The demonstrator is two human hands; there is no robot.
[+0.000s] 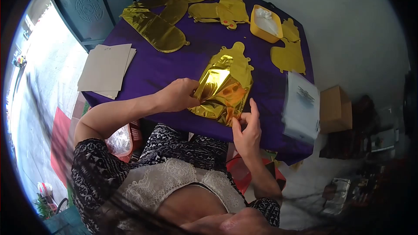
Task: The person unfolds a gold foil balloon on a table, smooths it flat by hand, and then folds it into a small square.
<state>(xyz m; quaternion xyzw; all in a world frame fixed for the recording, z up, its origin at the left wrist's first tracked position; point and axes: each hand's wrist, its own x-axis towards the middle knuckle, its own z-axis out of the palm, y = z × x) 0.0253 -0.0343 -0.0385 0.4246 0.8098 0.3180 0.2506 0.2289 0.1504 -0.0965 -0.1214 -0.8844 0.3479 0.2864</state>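
A shiny gold foil balloon [217,77], flat and partly folded, lies on the purple-covered table in front of me. Its matte yellow upper end with small tabs points away from me, and orange reflections show on its creased lower part. My left hand [179,94] pinches the left edge of the foil between thumb and fingers. At the lower right corner, my right hand [247,131] grips the foil with the thumb and a finger, while the index finger sticks up. Parts of the fingertips are hidden against the foil.
More flat gold balloons [159,28] lie toward the back. A yellow tub [266,26] holds white material. Cardboard sheets [104,68] rest on the left edge, clear plastic bags [301,104] on the right edge. A cardboard box [335,109] stands beyond.
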